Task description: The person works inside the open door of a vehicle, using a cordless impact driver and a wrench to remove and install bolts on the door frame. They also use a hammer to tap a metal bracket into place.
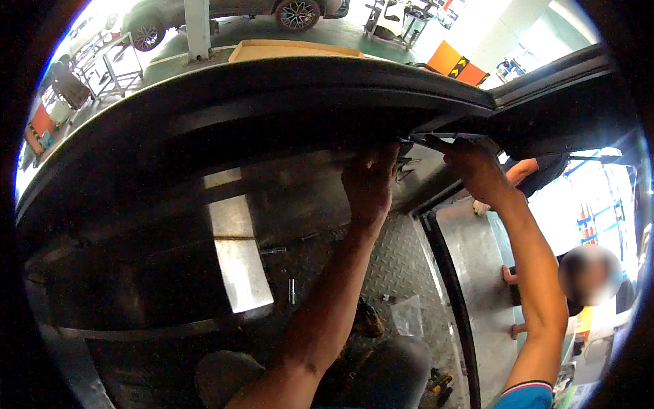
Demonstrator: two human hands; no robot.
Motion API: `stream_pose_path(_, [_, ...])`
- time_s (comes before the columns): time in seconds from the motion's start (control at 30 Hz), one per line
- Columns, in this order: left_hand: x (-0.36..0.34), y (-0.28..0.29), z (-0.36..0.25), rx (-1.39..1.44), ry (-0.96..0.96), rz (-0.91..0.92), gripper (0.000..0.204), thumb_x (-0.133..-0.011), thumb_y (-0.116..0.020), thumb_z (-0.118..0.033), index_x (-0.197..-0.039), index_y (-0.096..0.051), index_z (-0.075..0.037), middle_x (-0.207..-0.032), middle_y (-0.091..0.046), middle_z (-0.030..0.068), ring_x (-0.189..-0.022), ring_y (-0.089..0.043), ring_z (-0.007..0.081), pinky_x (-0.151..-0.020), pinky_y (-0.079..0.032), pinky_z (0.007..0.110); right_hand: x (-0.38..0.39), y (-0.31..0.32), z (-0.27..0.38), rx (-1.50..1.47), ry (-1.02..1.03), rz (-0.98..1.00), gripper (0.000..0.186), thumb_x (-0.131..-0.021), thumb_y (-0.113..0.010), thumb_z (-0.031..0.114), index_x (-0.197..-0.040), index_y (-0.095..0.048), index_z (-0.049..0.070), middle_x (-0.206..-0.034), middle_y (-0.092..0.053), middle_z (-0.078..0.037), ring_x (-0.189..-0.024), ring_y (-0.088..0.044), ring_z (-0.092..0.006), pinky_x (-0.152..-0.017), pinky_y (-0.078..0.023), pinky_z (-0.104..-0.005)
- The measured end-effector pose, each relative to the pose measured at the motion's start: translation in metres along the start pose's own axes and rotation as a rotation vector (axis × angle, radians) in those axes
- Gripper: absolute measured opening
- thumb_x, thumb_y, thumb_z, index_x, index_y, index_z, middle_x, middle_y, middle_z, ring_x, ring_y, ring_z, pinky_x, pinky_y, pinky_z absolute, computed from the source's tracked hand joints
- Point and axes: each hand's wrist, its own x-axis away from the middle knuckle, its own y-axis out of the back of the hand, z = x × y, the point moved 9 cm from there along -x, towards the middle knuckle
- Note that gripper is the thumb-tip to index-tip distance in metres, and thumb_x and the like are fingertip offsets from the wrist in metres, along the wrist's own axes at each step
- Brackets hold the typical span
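Both my hands are raised under a curved black panel (pixel 286 95). My left hand (pixel 368 177) is closed at the panel's lower edge, beside dark bracket-like pieces (pixel 407 167); what its fingers grip is hidden. My right hand (pixel 477 167) is closed on something dark at a narrow dark strip (pixel 436 138), to the right of my left hand; I cannot make out what it holds. Behind my hands is a dark, glossy metal surface (pixel 272 204).
Below are a diamond-plate floor (pixel 395 259), a metal cylinder (pixel 291 292), a clear plastic bag (pixel 407 313) and scattered tools (pixel 439 385). Other people's arms (pixel 521 170) and hands (pixel 509 273) are outside the right-hand opening. Cars (pixel 293 15) and an orange-black barrier (pixel 449 61) stand beyond the panel.
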Motion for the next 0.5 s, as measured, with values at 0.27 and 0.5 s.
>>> stream_pose_path(0.27, [0.006,-0.010,0.017,0.347,0.125,-0.023,0.022,-0.085,-0.070,-0.024,-0.092,-0.068,-0.004,-0.077,-0.067,0.0071,-0.067,-0.059,0.0123,-0.062,-0.047,0.031,0.017,0.009,0.035,0.077,-0.155,-0.073,0.053,-0.082,-0.056,0.008,-0.135,-0.049,0.018,-0.086,-0.063,-0.018,-0.079,-0.062,-0.0359,-0.066,-0.050,-0.0475])
stream_pose_path(0.5, [0.020,-0.024,-0.001,0.148,0.005,-0.006,0.022,-0.086,-0.068,-0.025,-0.091,-0.069,-0.003,-0.077,-0.068,0.0091,-0.069,-0.061,0.0137,-0.062,-0.048,0.032,0.061,-0.006,0.132,-0.537,-0.618,0.126,0.062,-0.080,-0.057,0.007,-0.138,-0.036,0.002,-0.101,-0.061,-0.028,-0.076,-0.065,-0.0370,-0.061,-0.053,-0.0459])
